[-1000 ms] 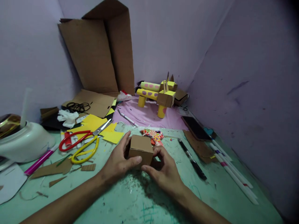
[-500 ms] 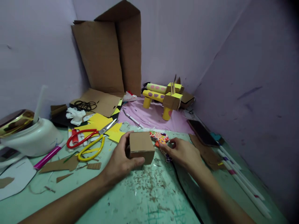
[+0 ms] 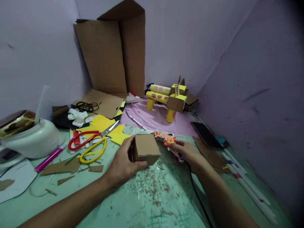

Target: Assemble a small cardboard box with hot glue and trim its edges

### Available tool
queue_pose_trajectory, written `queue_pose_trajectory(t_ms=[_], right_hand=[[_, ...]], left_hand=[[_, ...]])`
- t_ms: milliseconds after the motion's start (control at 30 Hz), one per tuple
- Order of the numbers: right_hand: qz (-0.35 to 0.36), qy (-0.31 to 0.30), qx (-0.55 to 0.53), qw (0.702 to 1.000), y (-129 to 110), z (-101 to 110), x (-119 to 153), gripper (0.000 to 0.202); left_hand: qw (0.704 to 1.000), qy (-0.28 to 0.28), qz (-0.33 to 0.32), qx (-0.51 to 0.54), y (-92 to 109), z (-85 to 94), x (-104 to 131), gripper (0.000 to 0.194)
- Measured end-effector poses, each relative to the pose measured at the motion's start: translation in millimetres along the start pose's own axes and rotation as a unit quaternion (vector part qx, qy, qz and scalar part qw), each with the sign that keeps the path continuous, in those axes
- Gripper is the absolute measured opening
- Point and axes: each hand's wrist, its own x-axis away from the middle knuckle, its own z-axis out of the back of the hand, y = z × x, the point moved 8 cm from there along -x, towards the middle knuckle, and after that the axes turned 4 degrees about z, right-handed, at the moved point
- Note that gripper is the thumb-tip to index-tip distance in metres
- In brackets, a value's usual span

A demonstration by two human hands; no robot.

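A small brown cardboard box stands on the green table in front of me. My left hand is closed around its left side, the thumb along the near face. Just right of the box, my right hand grips a glue gun with a colourful flower pattern. Its nozzle end points left behind the box, and a black cord runs from its handle towards me. The fingers partly cover the handle. Left of my left hand lie scissors with red and yellow handles, on yellow paper.
Yellow spotted cardboard animals stand on a pink cloth at the back. A white pot and a purple marker are at left, with cardboard scraps nearby. At right lie a phone and white sticks. A large cardboard box leans behind.
My right hand has closed around the glue gun and lifted it slightly, shifting it to the right. My left hand keeps its hold on the box, which is turned slightly.
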Motion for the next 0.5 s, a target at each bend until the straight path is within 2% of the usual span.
queue_pose_trajectory(t_ms=[133,200,267,367,500], right_hand=[[0.012,0.001,-0.176,0.984,-8,5,17,0.03],[0.034,0.008,-0.267,0.963,-12,10,27,0.035],[0.071,-0.013,-0.329,0.942,-15,11,40,0.043],[0.114,-0.074,-0.293,0.946,-10,4,61,0.042],[0.135,-0.044,-0.221,0.965,9,-1,82,0.032]], left_hand=[[1.0,0.023,-0.007,0.009,3,5.4,-1,0.078],[0.999,0.041,-0.019,0.004,3,9.2,-1,0.076],[0.997,0.069,-0.037,-0.016,2,14.5,-2,0.077],[0.989,0.118,-0.064,-0.065,3,22.5,-3,0.079],[0.972,0.146,-0.118,-0.139,8,24.4,-2,0.079]])
